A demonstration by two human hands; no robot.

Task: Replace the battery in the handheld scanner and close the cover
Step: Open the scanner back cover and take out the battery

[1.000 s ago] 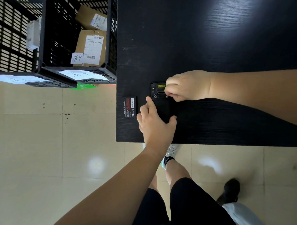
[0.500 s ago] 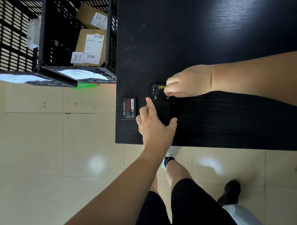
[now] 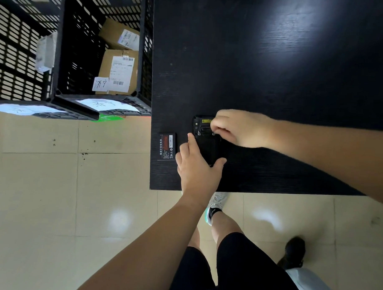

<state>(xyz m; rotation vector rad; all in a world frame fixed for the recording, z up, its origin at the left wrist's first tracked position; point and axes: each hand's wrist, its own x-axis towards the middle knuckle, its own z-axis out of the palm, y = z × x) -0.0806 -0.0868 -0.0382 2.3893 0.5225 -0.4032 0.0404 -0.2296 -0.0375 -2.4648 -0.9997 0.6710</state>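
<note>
Little change vs 0.5 s ago: right hand (image 3: 241, 128) has shifted slightly, its fingertips now bunched on the upper R corner of the scanner (image 3: 206, 141); left hand (image 3: 197, 166) stays put on the lower part.

Scanner: black, lies flat on the dark bench (image 3: 275, 72), near the front-left corner, back face up. Yellow label and two small metal screws/latches visible at its top end. Can't tell whether the cover is fully seated; lower half hidden by left hand.

Left hand: grip spread wide, index finger along the scanner's L edge, thumb at its R edge, bracing the body against the bench, not lifting it.

Right hand: grip narrow, fingers curled and pinched at the right-hand screw/latch. What, if anything, sits between the fingertips: can't tell.

Loose battery (image 3: 167, 146): black, red-and-white label up, flat on bench just L of the scanner, close to the bench's left edge. Not touched by either hand.

Off-bench, L: black slotted crate (image 3: 81, 54) on floor holding cardboard boxes (image 3: 119, 70) w/ shipping labels. Tiled floor (image 3: 54, 183) below; person's legs and shoe visible under the bench edge.
</note>
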